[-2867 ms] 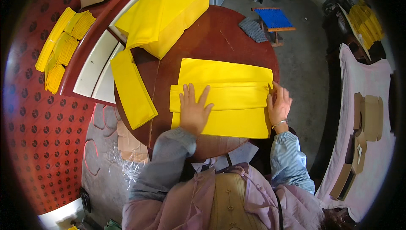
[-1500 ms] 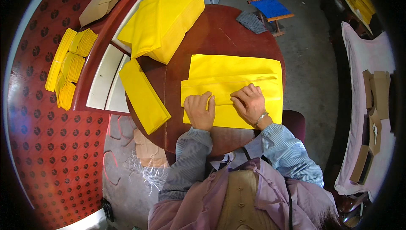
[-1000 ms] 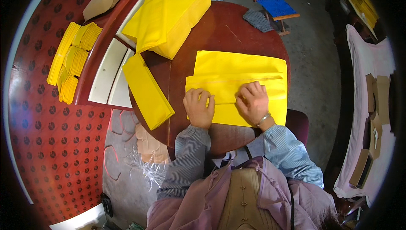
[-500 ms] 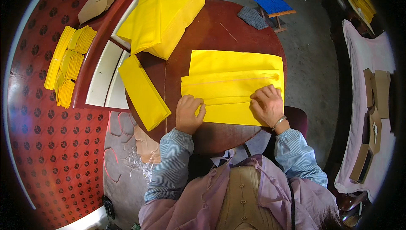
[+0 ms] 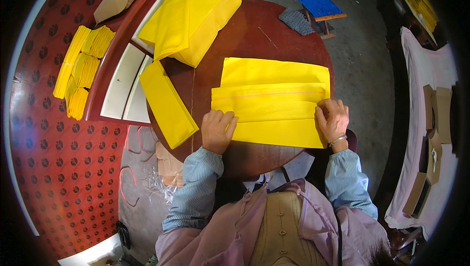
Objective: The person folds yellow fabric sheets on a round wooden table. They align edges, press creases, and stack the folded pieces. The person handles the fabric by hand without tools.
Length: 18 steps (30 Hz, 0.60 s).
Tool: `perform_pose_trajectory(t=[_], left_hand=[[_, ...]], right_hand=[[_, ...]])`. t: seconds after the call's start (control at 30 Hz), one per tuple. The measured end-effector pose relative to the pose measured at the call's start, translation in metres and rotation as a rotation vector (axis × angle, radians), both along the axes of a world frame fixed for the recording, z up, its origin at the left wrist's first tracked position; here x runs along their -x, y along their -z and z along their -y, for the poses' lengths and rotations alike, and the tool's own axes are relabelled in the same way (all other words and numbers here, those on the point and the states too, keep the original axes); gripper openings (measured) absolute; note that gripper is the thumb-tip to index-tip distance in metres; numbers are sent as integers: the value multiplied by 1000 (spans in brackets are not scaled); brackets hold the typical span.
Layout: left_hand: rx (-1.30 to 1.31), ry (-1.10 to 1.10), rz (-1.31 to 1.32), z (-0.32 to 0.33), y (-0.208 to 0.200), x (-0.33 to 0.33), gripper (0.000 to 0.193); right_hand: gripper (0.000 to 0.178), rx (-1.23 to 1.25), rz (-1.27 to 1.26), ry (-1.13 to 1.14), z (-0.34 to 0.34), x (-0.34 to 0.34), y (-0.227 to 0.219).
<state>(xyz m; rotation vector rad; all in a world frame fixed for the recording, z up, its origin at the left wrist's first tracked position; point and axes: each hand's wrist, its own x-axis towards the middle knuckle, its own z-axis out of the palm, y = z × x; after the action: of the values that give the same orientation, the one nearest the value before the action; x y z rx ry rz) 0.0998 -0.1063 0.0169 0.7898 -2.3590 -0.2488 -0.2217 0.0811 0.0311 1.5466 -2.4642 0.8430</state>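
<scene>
A yellow fabric sheet (image 5: 279, 134) lies on the round brown table (image 5: 254, 26), with a folded band (image 5: 269, 104) running across it and a faint reddish line along the band. My left hand (image 5: 218, 130) closes on the left end of the band near its lower corner, thumb and fingers together. At the right end, my right hand (image 5: 334, 121) pinches the edge around the fold line; a bracelet circles that wrist. Palms and the undersides of the fingers are hidden. A long folded yellow piece (image 5: 169, 107) rests on the table to the left.
A tall yellow fabric stack (image 5: 196, 21) occupies the table's far left. Bundled yellow pieces (image 5: 83, 72) sit on a red patterned surface (image 5: 63, 168). Beyond the table's right rim stand a blue-topped folding stool (image 5: 320, 6) and a grey textured pad (image 5: 296, 22). Cardboard boxes (image 5: 433, 153) lie far right.
My right hand has slid rightward along the fold to the sheet's right edge. The band's right part now lies flatter. My left hand stays at the left end.
</scene>
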Motion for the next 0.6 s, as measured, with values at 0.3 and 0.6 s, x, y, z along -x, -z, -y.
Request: perform_pose_trajectory(t=[0.3, 0.6], left_hand=[[34, 9, -52, -1, 4, 25, 21], [-89, 295, 40, 2, 0, 33, 27]], right_hand=[[12, 41, -121, -5, 10, -11, -7], [20, 23, -58, -413, 73, -100, -1]])
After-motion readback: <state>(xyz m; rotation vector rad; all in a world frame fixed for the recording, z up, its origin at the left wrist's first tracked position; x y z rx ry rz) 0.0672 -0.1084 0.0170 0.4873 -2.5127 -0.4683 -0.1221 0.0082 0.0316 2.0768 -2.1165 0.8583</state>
